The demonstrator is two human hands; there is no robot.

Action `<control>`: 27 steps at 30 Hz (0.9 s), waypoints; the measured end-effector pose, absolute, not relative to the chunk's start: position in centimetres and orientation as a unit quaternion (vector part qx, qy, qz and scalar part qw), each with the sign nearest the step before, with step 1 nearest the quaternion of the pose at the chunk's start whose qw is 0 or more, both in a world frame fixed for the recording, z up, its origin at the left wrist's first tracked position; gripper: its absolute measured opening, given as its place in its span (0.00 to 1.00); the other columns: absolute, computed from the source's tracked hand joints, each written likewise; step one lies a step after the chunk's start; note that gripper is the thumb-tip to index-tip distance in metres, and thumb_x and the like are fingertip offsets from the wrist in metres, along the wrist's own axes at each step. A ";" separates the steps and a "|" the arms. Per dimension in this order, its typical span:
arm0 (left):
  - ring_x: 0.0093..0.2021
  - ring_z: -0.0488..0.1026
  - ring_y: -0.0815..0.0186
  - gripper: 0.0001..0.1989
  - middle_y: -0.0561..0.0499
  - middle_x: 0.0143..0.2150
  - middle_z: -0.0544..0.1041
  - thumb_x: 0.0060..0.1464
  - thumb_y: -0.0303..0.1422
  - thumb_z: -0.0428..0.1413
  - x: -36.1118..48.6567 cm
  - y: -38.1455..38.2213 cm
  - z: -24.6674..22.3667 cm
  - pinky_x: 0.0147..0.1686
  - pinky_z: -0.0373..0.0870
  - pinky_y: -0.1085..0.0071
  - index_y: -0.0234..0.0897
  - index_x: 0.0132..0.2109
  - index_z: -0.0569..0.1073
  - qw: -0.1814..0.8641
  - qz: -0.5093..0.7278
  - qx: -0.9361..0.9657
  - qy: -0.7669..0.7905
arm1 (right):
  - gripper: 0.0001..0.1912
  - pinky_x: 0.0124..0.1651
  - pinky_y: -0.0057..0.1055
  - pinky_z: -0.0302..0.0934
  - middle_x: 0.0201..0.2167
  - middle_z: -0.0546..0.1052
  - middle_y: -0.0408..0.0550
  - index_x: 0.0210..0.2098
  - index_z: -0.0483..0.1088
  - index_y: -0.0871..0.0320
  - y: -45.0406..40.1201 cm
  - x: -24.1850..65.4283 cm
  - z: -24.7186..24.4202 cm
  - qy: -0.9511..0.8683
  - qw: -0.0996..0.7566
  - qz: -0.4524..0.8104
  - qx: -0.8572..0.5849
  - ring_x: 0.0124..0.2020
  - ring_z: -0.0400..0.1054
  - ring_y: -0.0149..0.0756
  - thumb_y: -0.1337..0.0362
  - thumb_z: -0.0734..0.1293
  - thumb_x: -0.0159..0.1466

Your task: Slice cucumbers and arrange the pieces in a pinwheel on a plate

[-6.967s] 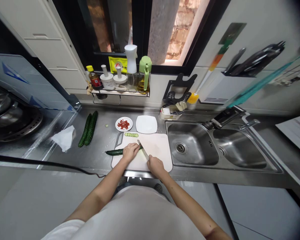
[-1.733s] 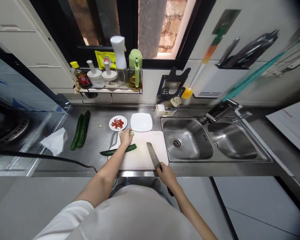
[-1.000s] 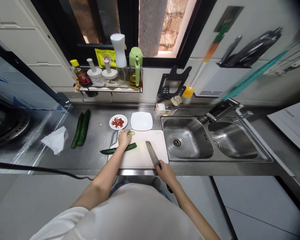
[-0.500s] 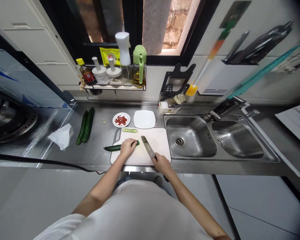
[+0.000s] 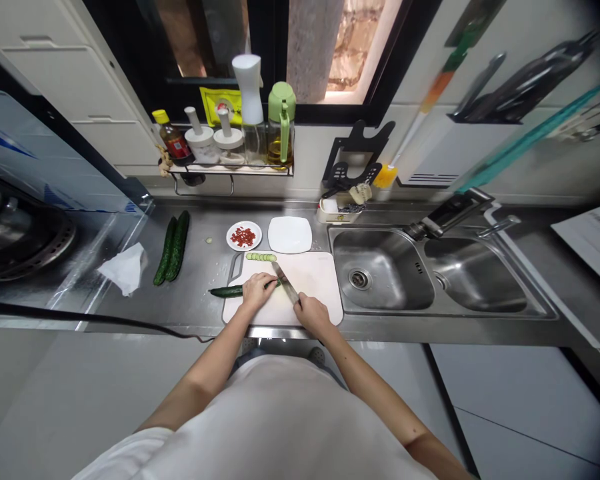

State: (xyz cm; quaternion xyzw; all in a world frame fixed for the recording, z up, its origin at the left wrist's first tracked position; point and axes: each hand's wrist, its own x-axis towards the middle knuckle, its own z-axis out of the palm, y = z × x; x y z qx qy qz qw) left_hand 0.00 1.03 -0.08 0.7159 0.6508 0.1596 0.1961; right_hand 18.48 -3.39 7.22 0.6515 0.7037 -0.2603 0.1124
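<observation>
My left hand (image 5: 258,291) grips a dark green cucumber (image 5: 226,292) lying across a white cutting board (image 5: 310,267). The cucumber's uncut end sticks out past the board's left edge, and my palm hides its middle. In my right hand (image 5: 313,315) is a kitchen knife (image 5: 285,283), its blade slanting up and left beside the cucumber's right end. Whether the edge touches the cucumber cannot be made out. A row of overlapping cucumber slices (image 5: 261,257) lies near the board's top edge, close to the knife tip.
Behind the board stand a small plate (image 5: 231,243) of chopped red pieces and a white square plate (image 5: 290,235). Two whole cucumbers (image 5: 173,250) and a crumpled white paper (image 5: 125,267) lie left. A double sink (image 5: 385,303) adjoins the board's right side.
The knife has moved left, up to the cucumber's right end, with my right hand shifting left and slightly up. My left hand stays on the cucumber. The camera view has shifted slightly.
</observation>
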 end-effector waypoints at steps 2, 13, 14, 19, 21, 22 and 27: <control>0.49 0.70 0.64 0.13 0.53 0.47 0.77 0.61 0.42 0.50 0.0 1.0 0.0 0.43 0.64 0.69 0.49 0.47 0.78 0.195 0.165 0.716 0.650 | 0.15 0.41 0.31 0.56 0.43 0.77 0.56 0.48 0.66 0.58 -3.4 18.4 7.3 0.704 0.109 -0.256 0.653 0.44 0.71 0.42 0.63 0.53 0.67; 0.48 0.69 0.64 0.14 0.52 0.47 0.77 0.62 0.41 0.49 0.3 0.7 -0.3 0.41 0.63 0.70 0.48 0.46 0.78 0.181 0.166 0.717 0.653 | 0.15 0.43 0.31 0.56 0.43 0.76 0.56 0.49 0.66 0.59 -3.3 17.9 7.4 0.700 0.109 -0.262 0.655 0.46 0.70 0.41 0.64 0.54 0.68; 0.48 0.69 0.64 0.14 0.52 0.47 0.77 0.62 0.41 0.49 0.3 0.8 -0.3 0.42 0.63 0.70 0.48 0.46 0.78 0.181 0.166 0.717 0.652 | 0.15 0.43 0.31 0.56 0.43 0.76 0.56 0.49 0.66 0.59 -3.3 17.9 7.4 0.700 0.109 -0.262 0.655 0.46 0.71 0.41 0.64 0.54 0.68; 0.48 0.69 0.64 0.14 0.52 0.48 0.76 0.63 0.42 0.48 0.3 0.8 -0.2 0.43 0.63 0.69 0.49 0.47 0.77 0.184 0.154 0.715 0.656 | 0.14 0.42 0.32 0.56 0.43 0.77 0.56 0.49 0.65 0.59 -3.4 17.9 7.3 0.704 0.112 -0.259 0.652 0.45 0.71 0.41 0.64 0.54 0.68; 0.49 0.69 0.63 0.14 0.52 0.48 0.76 0.63 0.42 0.48 0.4 0.8 -0.2 0.44 0.63 0.69 0.49 0.47 0.77 0.186 0.148 0.713 0.660 | 0.14 0.42 0.32 0.56 0.43 0.77 0.56 0.49 0.65 0.58 -3.4 18.0 7.2 0.706 0.110 -0.259 0.650 0.45 0.71 0.41 0.64 0.54 0.68; 0.49 0.69 0.63 0.14 0.52 0.48 0.76 0.63 0.42 0.48 0.4 0.7 -0.1 0.44 0.63 0.68 0.49 0.47 0.77 0.186 0.147 0.712 0.661 | 0.14 0.42 0.32 0.56 0.43 0.77 0.56 0.49 0.65 0.58 -3.4 17.9 7.2 0.706 0.110 -0.258 0.650 0.45 0.71 0.41 0.64 0.54 0.68; 0.49 0.68 0.63 0.15 0.52 0.48 0.76 0.63 0.42 0.48 0.4 0.7 -0.2 0.44 0.63 0.69 0.49 0.47 0.77 0.183 0.150 0.717 0.656 | 0.14 0.42 0.31 0.56 0.43 0.77 0.56 0.48 0.66 0.59 -3.2 17.9 7.4 0.709 0.116 -0.263 0.644 0.45 0.71 0.41 0.65 0.54 0.67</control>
